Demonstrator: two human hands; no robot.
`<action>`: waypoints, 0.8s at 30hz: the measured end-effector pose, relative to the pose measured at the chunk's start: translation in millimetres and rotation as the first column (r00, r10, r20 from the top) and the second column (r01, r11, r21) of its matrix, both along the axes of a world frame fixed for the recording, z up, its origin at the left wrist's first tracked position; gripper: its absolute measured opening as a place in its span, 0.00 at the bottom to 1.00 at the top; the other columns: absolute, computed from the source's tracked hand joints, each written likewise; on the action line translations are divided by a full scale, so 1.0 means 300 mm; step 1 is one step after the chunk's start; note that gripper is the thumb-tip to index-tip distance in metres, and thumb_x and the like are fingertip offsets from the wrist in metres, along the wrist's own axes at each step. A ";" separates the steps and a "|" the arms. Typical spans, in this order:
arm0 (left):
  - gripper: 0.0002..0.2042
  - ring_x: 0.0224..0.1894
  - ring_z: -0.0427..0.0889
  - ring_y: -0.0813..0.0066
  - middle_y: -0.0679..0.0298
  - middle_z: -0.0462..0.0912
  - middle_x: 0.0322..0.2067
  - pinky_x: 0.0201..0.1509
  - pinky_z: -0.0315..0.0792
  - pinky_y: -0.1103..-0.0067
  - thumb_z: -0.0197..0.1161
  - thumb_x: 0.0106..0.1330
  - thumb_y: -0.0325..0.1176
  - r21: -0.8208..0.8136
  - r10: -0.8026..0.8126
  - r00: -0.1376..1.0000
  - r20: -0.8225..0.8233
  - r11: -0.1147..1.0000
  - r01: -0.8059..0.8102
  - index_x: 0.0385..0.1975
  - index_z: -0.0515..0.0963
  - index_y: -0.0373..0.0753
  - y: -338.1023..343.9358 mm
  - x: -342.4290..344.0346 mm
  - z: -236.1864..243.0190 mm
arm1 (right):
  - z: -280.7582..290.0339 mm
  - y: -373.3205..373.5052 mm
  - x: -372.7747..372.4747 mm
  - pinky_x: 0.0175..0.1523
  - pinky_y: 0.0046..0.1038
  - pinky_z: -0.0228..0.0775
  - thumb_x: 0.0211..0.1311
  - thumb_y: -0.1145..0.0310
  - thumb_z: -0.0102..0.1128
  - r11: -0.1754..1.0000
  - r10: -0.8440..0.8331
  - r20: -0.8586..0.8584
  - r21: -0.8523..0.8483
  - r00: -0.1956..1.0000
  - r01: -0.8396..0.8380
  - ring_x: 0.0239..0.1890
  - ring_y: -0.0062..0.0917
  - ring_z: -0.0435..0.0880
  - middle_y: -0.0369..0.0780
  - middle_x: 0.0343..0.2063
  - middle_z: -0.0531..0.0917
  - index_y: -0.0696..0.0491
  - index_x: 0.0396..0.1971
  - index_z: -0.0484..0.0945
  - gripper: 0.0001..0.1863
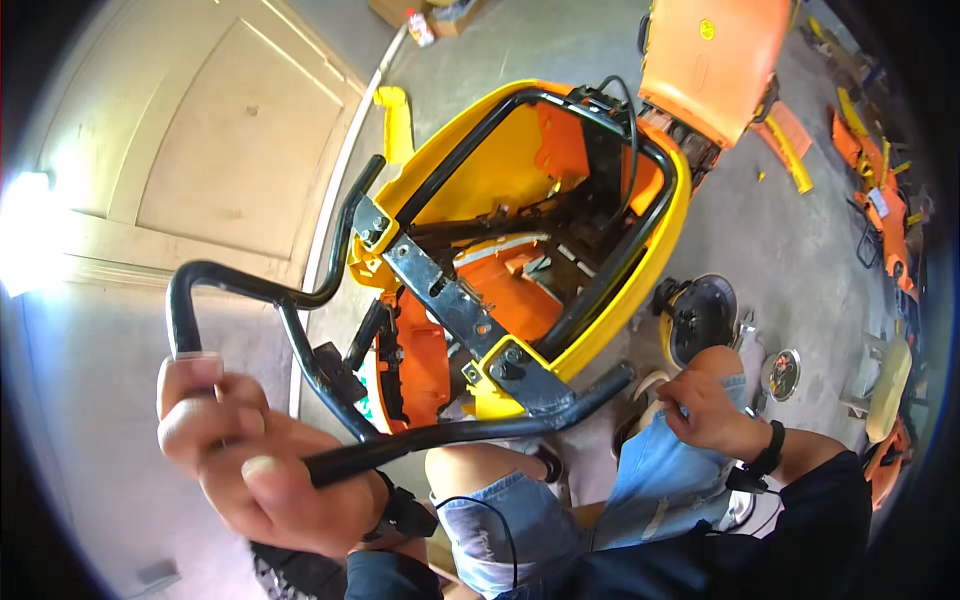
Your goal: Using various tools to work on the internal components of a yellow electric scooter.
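Both hands bare here, left hand [245, 490] and right hand [708, 412], and look, a black wristband [770, 448] on the right, a chunkier black strap [405, 512] on the left! Dark sleeves [820, 505] behind them. Below, faded blue denim [515, 540], pale and frayed in patches, crossed by a thin black cable [497, 511]!

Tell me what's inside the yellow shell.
Orange panels and a black cable show inside the yellow shell. The black plate across its opening hides what lies directly beneath; some corners are too dark.
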State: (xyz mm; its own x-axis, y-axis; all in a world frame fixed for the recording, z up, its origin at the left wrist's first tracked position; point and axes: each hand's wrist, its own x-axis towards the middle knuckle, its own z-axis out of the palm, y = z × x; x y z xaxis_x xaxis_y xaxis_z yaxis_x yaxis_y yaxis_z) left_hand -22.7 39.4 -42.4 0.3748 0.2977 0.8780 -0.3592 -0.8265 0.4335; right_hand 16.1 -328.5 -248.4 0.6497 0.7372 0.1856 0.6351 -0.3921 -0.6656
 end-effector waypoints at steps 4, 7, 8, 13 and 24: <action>0.17 0.48 0.64 0.60 0.66 0.58 0.28 0.39 0.58 0.75 0.50 0.66 0.41 0.012 0.117 0.992 0.047 0.993 -0.118 0.16 0.55 0.47 -0.020 0.003 -0.005 | 0.046 -0.038 -0.003 0.39 0.37 0.74 0.49 0.79 0.61 0.996 -0.086 -0.266 -0.033 0.960 0.080 0.32 0.39 0.81 0.42 0.29 0.81 0.55 0.37 0.77 0.12; 0.14 0.41 0.66 0.60 0.69 0.61 0.29 0.34 0.62 0.77 0.51 0.66 0.47 0.146 0.209 0.976 -0.069 0.970 -0.197 0.18 0.64 0.54 -0.022 -0.016 0.017 | 0.127 -0.050 -0.018 0.39 0.38 0.75 0.52 0.77 0.60 0.992 -0.121 -0.261 -0.071 0.958 0.106 0.32 0.42 0.82 0.44 0.29 0.82 0.56 0.37 0.77 0.11; 0.13 0.42 0.67 0.59 0.70 0.62 0.29 0.34 0.64 0.76 0.51 0.66 0.47 0.174 0.179 0.977 -0.118 0.972 -0.157 0.20 0.66 0.54 -0.018 -0.029 0.028 | 0.159 -0.056 -0.032 0.39 0.39 0.76 0.54 0.76 0.59 0.983 -0.159 -0.309 -0.136 0.937 0.122 0.32 0.43 0.83 0.46 0.29 0.83 0.56 0.38 0.77 0.10; 0.07 0.39 0.71 0.56 0.63 0.66 0.29 0.37 0.69 0.69 0.57 0.62 0.36 0.369 0.163 0.914 -0.371 0.929 -0.016 0.27 0.67 0.44 0.013 -0.079 0.105 | 0.273 -0.083 -0.162 0.40 0.43 0.75 0.59 0.72 0.56 0.948 -0.309 -0.519 -0.236 0.797 0.214 0.33 0.48 0.83 0.49 0.32 0.84 0.56 0.39 0.78 0.09; 0.07 0.39 0.78 0.61 0.63 0.75 0.28 0.42 0.77 0.69 0.70 0.42 0.27 0.270 0.103 0.748 -0.656 0.957 0.104 0.18 0.76 0.42 0.003 -0.054 0.319 | 0.400 -0.491 -0.343 0.39 0.31 0.77 0.64 0.70 0.55 0.679 -0.726 -0.448 -0.590 0.522 0.437 0.36 0.31 0.85 0.44 0.32 0.84 0.58 0.42 0.76 0.11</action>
